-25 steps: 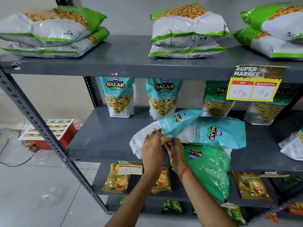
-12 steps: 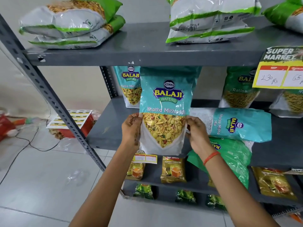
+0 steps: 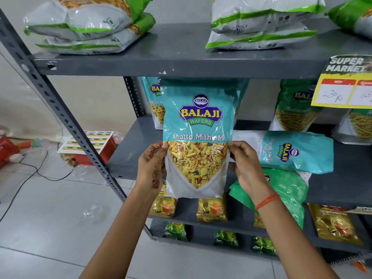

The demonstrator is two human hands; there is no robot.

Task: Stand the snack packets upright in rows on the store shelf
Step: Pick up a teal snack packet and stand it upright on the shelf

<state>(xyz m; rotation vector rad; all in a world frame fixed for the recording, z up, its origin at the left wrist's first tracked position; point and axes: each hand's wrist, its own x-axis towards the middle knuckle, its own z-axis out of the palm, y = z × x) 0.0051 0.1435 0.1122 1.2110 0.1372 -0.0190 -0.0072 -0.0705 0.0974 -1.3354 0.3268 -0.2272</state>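
A teal Khatta Mitha Mix packet (image 3: pixel 198 125) hangs upright in front of the grey middle shelf (image 3: pixel 128 158), gripped by its side edges. My left hand (image 3: pixel 152 166) holds its left edge and my right hand (image 3: pixel 244 164) its right edge. Behind it another teal packet (image 3: pixel 154 101) stands upright at the shelf's back. A second teal packet (image 3: pixel 289 152) lies flat on the shelf to the right, over a green packet (image 3: pixel 287 190) that droops past the front edge. Two green Ratlami packets (image 3: pixel 293 109) stand upright at the back right.
Flat white-and-green bags (image 3: pixel 80 27) lie on the top shelf (image 3: pixel 181 61). A yellow price tag (image 3: pixel 346 83) hangs from its right edge. Small tea packets (image 3: pixel 211 209) stand on lower shelves. The slanted frame post (image 3: pixel 60 109) runs down the left; a red box (image 3: pixel 90 146) and cables lie on the floor.
Both hands lifted the teal packet off the flat pile and turned it upright, face toward me. Over the last half second it has barely shifted.
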